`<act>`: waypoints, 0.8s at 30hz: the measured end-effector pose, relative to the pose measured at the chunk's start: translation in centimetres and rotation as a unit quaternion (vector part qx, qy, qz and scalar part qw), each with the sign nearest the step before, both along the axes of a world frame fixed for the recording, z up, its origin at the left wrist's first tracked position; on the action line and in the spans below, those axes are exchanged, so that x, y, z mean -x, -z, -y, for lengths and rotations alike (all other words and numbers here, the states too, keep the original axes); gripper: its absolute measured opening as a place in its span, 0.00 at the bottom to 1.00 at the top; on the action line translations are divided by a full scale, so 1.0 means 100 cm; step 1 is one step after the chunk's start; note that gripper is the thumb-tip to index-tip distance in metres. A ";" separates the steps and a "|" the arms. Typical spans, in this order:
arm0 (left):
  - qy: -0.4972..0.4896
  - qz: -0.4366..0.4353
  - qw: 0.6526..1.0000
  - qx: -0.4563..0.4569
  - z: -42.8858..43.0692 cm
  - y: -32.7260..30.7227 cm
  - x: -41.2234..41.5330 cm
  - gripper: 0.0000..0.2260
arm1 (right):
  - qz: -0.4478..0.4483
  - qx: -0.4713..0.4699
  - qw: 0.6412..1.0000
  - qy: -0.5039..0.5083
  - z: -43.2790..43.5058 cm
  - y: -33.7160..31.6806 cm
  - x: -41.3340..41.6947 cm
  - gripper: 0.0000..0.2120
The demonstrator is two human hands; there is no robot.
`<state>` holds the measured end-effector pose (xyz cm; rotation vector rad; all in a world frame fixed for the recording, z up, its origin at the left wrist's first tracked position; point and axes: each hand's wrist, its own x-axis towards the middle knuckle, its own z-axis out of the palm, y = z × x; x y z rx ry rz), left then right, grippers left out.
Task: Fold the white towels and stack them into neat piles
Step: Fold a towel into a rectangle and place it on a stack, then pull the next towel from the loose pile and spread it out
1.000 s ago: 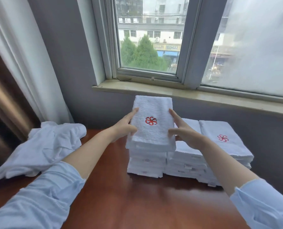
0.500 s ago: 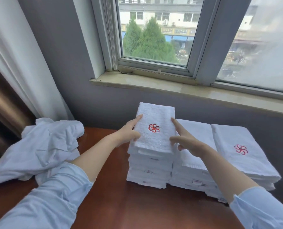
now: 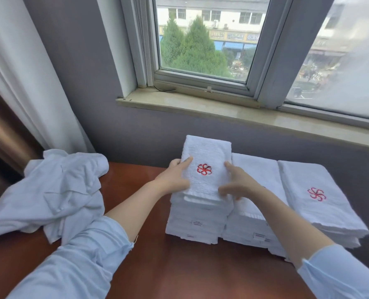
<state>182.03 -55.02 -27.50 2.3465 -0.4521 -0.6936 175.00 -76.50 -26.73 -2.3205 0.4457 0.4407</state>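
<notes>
Left hand [image 3: 175, 178] and right hand [image 3: 238, 183] press straight fingers onto opposite edges of the folded white red-emblemed terry towel [image 3: 207, 151] topping a white towel pile [image 3: 192, 216].

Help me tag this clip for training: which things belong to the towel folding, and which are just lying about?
Job: top towel, left hand, right hand, left pile, middle pile, right pile, unfolded heap.
Lying about: table, curtain, window sill.

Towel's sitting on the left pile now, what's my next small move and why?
Probably lift the left hand and right hand off, then reach for the crumpled heap: the top towel already lies flat and square on its pile.
</notes>
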 end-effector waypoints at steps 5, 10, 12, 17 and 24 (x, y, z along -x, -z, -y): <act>0.000 0.105 0.994 -0.011 -0.022 -0.009 0.017 0.29 | 0.067 0.244 0.967 -0.039 -0.022 -0.020 0.007 0.27; -0.012 0.156 0.988 0.012 -0.070 -0.021 0.040 0.26 | 0.204 0.223 0.949 -0.086 -0.077 -0.043 0.021 0.28; -0.025 0.169 0.985 0.001 -0.099 -0.021 0.049 0.26 | 0.231 0.214 0.942 -0.114 -0.110 -0.046 0.030 0.26; -0.086 0.154 0.984 0.008 -0.195 -0.017 0.079 0.26 | 0.256 0.183 0.937 -0.151 -0.210 -0.044 0.052 0.26; -0.135 0.144 0.979 -0.058 -0.355 -0.018 0.122 0.26 | 0.242 0.164 0.932 -0.216 -0.359 -0.022 0.071 0.28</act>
